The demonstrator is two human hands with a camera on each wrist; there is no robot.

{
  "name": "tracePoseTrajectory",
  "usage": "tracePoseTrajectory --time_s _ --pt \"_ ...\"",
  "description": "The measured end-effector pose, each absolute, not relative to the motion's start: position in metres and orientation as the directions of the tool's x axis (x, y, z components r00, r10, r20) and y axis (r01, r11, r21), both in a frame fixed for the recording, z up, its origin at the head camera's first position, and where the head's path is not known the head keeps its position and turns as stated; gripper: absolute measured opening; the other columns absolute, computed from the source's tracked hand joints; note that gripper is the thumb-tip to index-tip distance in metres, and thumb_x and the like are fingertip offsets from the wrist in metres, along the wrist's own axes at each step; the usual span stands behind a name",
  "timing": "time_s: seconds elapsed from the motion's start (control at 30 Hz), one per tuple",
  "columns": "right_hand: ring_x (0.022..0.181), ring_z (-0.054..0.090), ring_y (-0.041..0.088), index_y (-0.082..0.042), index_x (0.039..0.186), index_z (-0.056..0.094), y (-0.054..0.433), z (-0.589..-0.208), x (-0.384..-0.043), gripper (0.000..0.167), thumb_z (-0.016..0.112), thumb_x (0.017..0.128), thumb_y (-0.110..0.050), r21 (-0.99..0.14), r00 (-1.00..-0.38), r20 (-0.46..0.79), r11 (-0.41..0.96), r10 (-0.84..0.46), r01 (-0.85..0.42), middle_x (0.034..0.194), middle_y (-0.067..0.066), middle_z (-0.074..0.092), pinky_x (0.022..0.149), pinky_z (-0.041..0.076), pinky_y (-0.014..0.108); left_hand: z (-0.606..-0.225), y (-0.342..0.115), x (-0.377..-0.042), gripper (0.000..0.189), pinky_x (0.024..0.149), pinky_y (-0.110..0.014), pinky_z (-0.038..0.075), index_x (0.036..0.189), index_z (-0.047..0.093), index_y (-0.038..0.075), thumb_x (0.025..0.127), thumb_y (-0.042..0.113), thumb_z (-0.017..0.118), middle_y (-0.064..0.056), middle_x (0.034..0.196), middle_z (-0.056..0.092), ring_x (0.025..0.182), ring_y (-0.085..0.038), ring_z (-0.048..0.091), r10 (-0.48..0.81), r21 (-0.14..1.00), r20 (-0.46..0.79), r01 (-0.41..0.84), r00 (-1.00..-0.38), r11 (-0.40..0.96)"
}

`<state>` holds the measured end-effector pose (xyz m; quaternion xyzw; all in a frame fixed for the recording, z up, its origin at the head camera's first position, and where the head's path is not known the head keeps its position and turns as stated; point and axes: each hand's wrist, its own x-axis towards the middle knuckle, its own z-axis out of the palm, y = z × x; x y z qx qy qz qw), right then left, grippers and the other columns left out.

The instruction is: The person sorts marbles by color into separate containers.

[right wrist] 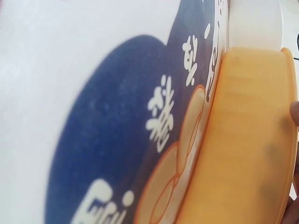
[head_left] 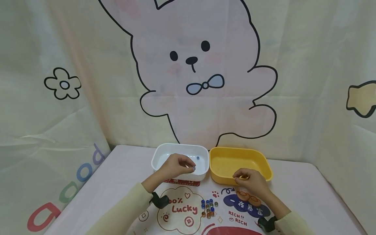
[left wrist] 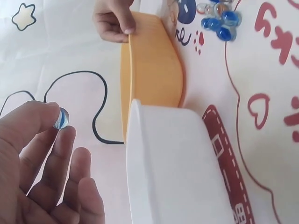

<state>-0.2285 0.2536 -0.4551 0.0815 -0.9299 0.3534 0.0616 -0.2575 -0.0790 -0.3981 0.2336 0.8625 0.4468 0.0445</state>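
My left hand (head_left: 177,165) pinches a clear marble with a blue swirl (left wrist: 61,118) between thumb and fingertips. It is above the white container (head_left: 158,151), in which another bluish marble (head_left: 198,158) shows. At the front wall of the yellow container (head_left: 217,163) is my right hand (head_left: 251,180); the left wrist view shows its thumb on the outside and its fingers over the rim. Several blue, greenish and amber marbles (head_left: 208,206) lie grouped on the printed mat in front of the containers.
Both containers stand side by side, touching or nearly so, at the back of the white-covered table (head_left: 129,156). Behind them hangs a printed curtain (head_left: 194,107), with more cloth at both sides. The mat carries red lettering (head_left: 184,209) and a dark blue cloud print (head_left: 246,205).
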Motion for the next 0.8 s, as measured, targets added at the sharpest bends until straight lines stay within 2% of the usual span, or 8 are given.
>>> tracePoseTrajectory --time_s 0.3,0.53,0.8 --pt "0.087 0.058 0.011 -0.023 0.089 0.073 0.252 -0.453 -0.229 0.007 0.074 0.083 -0.026 -0.653 -0.980 0.170 0.733 -0.106 -0.193 0.092 -0.009 0.069 0.080 0.050 0.023 -0.399 -0.081 -0.287 0.014 0.070 -0.027 0.051 0.096 0.075 0.021 0.083 0.027 0.075 0.005 0.091 0.071 0.082 -0.012 0.062 0.397 0.796 0.130 0.334 -0.909 0.505" --pt "0.085 0.057 0.012 -0.024 0.089 0.072 0.253 -0.455 -0.231 0.007 0.075 0.083 -0.025 -0.656 -0.979 0.172 0.730 -0.106 -0.194 0.092 -0.009 0.068 0.079 0.050 0.023 -0.414 -0.082 -0.307 0.020 0.072 -0.028 0.049 0.100 0.075 0.016 0.082 0.025 0.075 0.005 0.093 0.071 0.085 -0.012 0.061 0.364 0.794 0.106 0.299 -0.925 0.529" --pt "0.084 0.056 0.012 -0.022 0.089 0.073 0.253 -0.454 -0.229 0.009 0.076 0.082 -0.026 -0.653 -0.979 0.172 0.732 -0.107 -0.194 0.090 -0.010 0.068 0.077 0.049 0.022 -0.429 -0.090 -0.328 0.014 0.067 -0.028 0.051 0.096 0.075 0.019 0.082 0.024 0.075 0.003 0.091 0.071 0.082 -0.012 0.062 0.255 0.804 0.022 0.168 -0.967 0.570"
